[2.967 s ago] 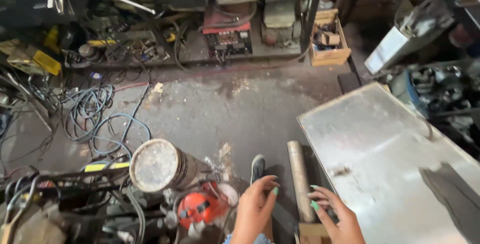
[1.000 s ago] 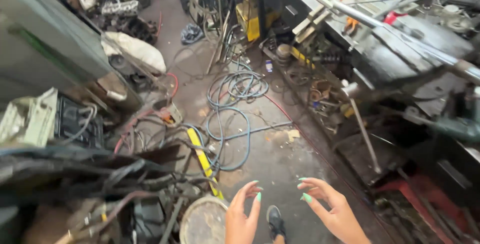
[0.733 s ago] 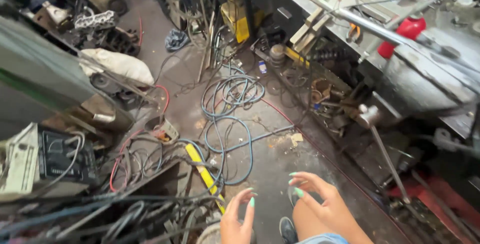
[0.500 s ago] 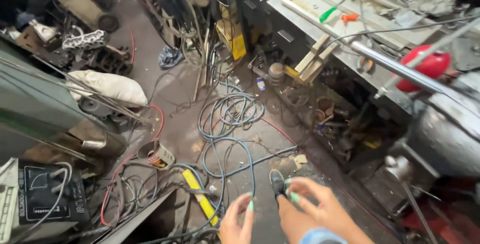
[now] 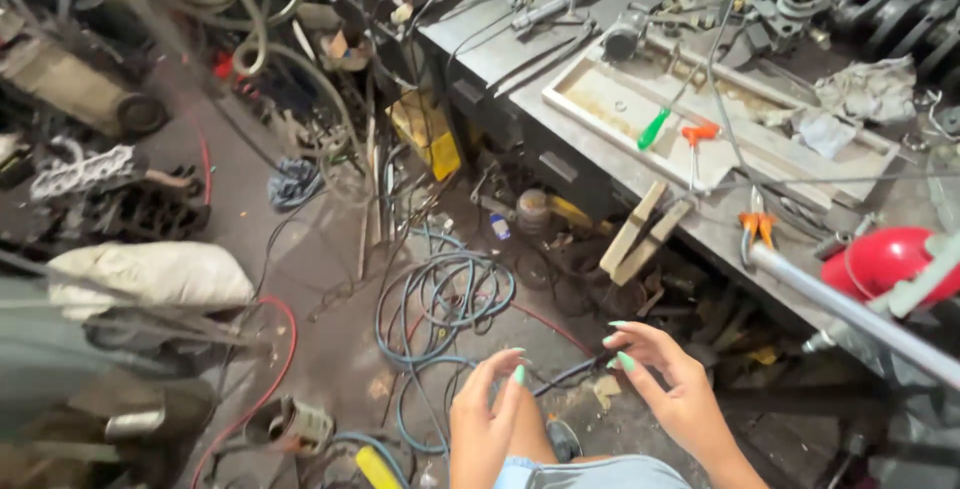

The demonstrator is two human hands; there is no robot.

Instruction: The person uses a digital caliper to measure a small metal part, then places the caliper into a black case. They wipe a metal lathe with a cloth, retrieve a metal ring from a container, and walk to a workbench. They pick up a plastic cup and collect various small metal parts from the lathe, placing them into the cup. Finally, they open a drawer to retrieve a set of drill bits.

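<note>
Below, left hand (image 5: 487,427) and right hand (image 5: 672,389) hover with fingers (image 5: 630,342) spread, empty, just above coiled blue hose (image 5: 440,301) on the floor (image 5: 320,279).

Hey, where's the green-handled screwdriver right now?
In the head view, the green-handled screwdriver lies upper right, in the shallow tray on the workbench, just left of the orange-handled tool.

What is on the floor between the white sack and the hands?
In the head view, a red cable curves over the floor between the white sack and the left hand; nearer the right hand lie blue coiled hoses.
</note>
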